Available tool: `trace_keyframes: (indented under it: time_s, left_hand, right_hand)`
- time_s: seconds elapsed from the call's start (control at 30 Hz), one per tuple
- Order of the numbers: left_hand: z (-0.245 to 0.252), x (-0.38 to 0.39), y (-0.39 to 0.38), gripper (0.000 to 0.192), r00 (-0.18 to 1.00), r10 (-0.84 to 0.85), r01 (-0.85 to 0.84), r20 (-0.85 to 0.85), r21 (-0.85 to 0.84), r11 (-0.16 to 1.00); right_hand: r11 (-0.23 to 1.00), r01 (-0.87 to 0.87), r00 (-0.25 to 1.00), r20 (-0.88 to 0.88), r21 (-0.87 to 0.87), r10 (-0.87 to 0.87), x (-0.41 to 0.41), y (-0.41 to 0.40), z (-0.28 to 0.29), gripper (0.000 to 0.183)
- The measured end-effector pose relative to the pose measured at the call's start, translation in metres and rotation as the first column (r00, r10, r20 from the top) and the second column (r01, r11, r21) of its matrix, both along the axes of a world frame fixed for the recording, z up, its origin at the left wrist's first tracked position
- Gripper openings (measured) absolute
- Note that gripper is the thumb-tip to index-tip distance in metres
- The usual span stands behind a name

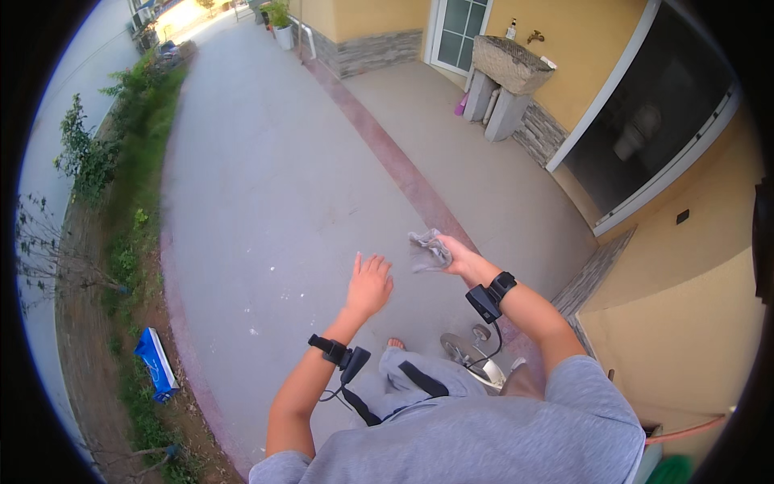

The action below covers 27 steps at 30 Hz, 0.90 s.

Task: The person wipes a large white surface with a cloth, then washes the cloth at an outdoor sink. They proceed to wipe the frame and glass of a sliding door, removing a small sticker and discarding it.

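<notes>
A crumpled grey cloth (430, 251) hangs from my right hand (458, 254), its fingers closed around one side of it. To the left of the cloth, my left hand (369, 285) is raised over the concrete paving with its fingers apart and nothing in it. Each forearm wears a black strap with a small black device and a cable. Below my right forearm, a small wheeled thing, perhaps a child's bike, shows a wheel (458, 349) beside my legs and is partly hidden by my body.
A stone sink (514, 63) on grey supports stands by the yellow wall, near an open doorway (644, 115). Along the left runs a planted strip (130, 145) with a blue and white bag (157, 366). A white plant pot (283, 37) stands farther off.
</notes>
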State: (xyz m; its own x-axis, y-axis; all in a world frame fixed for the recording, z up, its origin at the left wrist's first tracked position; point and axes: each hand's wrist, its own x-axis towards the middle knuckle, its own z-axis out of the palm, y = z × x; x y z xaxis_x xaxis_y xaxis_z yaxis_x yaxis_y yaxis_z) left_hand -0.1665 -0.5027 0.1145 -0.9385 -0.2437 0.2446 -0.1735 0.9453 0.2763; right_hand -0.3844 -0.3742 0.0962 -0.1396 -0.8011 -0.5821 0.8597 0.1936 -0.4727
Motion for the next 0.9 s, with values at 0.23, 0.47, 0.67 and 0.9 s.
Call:
trace_keyframes:
  time_s: [0.23, 0.47, 0.67, 0.9]
  left_hand:
    - [0.004, -0.117, -0.114, 0.035, 1.000, -0.011, 0.011, 0.002, 0.003, 1.000]
    - [-0.008, -0.226, -0.281, 0.034, 0.997, -0.072, 0.072, -0.001, -0.017, 0.997]
    - [-0.003, -0.346, -0.408, 0.033, 0.988, -0.141, 0.141, 0.063, 0.008, 0.990]
    - [-0.006, -0.491, -0.498, 0.034, 0.946, -0.315, 0.310, 0.072, 0.074, 0.948]
  right_hand:
    - [0.998, -0.030, 1.000, 0.002, 0.051, 0.030, -0.082, -0.131, -0.001, 0.029]
    - [0.999, 0.014, 0.989, 0.146, 0.032, -0.018, -0.187, -0.283, -0.032, 0.040]
    - [0.980, 0.200, 0.969, 0.147, 0.003, -0.198, -0.282, -0.386, -0.023, 0.040]
    - [0.938, 0.342, 0.923, 0.170, 0.053, -0.346, -0.395, -0.434, -0.010, 0.035]
